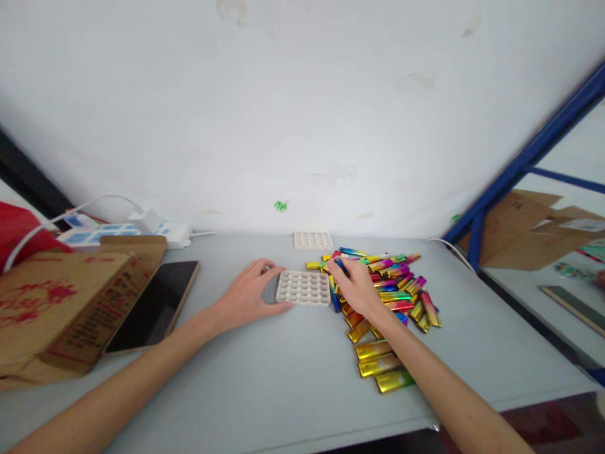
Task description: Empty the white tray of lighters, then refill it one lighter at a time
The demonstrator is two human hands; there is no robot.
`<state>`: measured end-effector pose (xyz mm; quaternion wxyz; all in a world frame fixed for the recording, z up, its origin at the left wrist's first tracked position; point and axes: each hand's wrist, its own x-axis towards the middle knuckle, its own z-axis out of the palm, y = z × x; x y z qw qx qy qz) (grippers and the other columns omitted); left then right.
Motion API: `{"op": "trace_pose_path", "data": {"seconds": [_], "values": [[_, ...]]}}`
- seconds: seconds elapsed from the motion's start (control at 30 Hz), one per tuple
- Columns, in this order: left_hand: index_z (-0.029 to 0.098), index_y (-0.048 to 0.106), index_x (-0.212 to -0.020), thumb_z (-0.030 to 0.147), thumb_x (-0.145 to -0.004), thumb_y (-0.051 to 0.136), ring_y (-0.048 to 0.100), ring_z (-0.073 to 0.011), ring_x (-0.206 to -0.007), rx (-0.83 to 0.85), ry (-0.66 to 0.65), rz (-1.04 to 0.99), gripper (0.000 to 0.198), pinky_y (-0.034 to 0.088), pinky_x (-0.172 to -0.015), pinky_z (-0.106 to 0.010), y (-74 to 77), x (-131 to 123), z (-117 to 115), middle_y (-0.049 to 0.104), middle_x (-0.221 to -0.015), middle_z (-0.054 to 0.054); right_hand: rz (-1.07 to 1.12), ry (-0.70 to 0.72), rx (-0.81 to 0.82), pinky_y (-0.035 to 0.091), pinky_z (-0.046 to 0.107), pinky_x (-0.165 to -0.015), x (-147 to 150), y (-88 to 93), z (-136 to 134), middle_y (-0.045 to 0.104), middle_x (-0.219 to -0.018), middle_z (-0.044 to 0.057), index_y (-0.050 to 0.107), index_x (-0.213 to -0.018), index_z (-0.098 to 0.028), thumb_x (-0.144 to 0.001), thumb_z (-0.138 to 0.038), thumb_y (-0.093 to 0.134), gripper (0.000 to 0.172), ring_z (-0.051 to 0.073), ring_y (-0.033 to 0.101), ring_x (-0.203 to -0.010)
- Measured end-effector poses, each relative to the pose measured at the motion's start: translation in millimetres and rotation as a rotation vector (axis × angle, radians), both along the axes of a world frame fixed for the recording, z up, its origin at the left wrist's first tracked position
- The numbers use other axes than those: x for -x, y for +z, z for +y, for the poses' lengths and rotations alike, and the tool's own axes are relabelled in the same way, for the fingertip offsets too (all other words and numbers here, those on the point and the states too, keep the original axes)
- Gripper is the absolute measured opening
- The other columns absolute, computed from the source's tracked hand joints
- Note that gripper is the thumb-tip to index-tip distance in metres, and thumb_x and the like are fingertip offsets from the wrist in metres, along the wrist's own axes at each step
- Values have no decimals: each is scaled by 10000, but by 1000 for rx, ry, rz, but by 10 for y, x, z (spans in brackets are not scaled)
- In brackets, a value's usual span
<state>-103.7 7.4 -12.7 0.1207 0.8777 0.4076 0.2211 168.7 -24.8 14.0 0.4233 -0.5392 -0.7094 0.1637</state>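
Observation:
My left hand [250, 291] is at the left end of a white tray [303, 288] with rows of oval holes. Its thumb touches the near corner and its forefinger the far corner, gripping that end. My right hand [357, 287] is closed over the left side of a pile of shiny lighters [390, 296]. Between its fingers the dark blue end of one lighter [341, 267] shows; the rest of it is hidden. The pile is mostly gold, with red, green, blue and purple fading into it. The tray's holes look unfilled.
A second white tray [313, 240] lies against the wall. On the left are a dark-screened tablet [155, 306], a cardboard box [51, 309] and a power strip [174, 234] with a white cable. A blue metal frame [520, 165] and open cartons [524, 230] stand at right.

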Motion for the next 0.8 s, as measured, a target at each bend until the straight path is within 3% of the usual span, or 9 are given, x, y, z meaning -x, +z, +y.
{"op": "trace_pose_path", "data": {"seconds": [0.17, 0.27, 0.33, 0.43, 0.5, 0.67, 0.8], "values": [[230, 646, -1344, 597, -791, 780, 608, -307, -1210, 65, -90, -23, 678, 483, -1105, -428, 67, 86, 23, 599, -1289, -101, 25, 147, 49, 406, 285, -642, -37, 92, -33, 609, -738, -14, 528, -876, -231, -1077, -491, 413, 348, 161, 564, -641], [236, 673, -1317, 608, -764, 808, 625, -297, -1168, 96, -106, -51, 680, 499, -1071, -413, 99, 106, 18, 620, -1245, -85, -32, 204, -21, 458, 308, -755, -53, 160, -42, 655, -900, 44, 552, -861, -221, -1085, -485, 398, 379, 184, 620, -787], [245, 689, -1291, 650, -740, 819, 634, -290, -1126, 104, -111, -78, 697, 515, -1030, -403, 93, 107, 19, 636, -1197, -72, -126, 198, -61, 438, 306, -750, -36, 196, -45, 632, -848, 39, 548, -790, -218, -1076, -503, 426, 422, 192, 602, -803], [236, 699, -1269, 709, -711, 822, 643, -279, -1056, 117, -106, -83, 743, 522, -966, -388, 61, 105, 20, 649, -1124, -63, -218, 232, -10, 368, 284, -634, 39, 227, -25, 561, -658, -13, 513, -713, -220, -1072, -519, 442, 473, 160, 533, -639], [228, 700, -1271, 714, -712, 822, 645, -275, -1029, 124, -92, -65, 751, 515, -944, -379, 48, 103, 7, 653, -1094, -58, -225, 268, 16, 362, 275, -615, 114, 237, 17, 593, -629, -24, 507, -716, -221, -1064, -515, 473, 456, 150, 540, -597], [225, 681, -1315, 696, -759, 802, 637, -283, -1042, 112, -59, -21, 738, 496, -938, -386, 53, 94, -59, 656, -1101, -71, -48, 351, 123, 485, 276, -724, 326, 226, 175, 781, -783, 15, 591, -868, -220, -1043, -488, 538, 325, 190, 730, -749], [233, 691, -1259, 702, -766, 793, 633, -290, -1038, 94, -54, -6, 688, 488, -931, -391, 38, 93, -76, 661, -1099, -72, -38, 431, 212, 522, 297, -716, 448, 164, 250, 800, -833, 43, 620, -921, -223, -1037, -521, 536, 331, 227, 763, -809]]}}
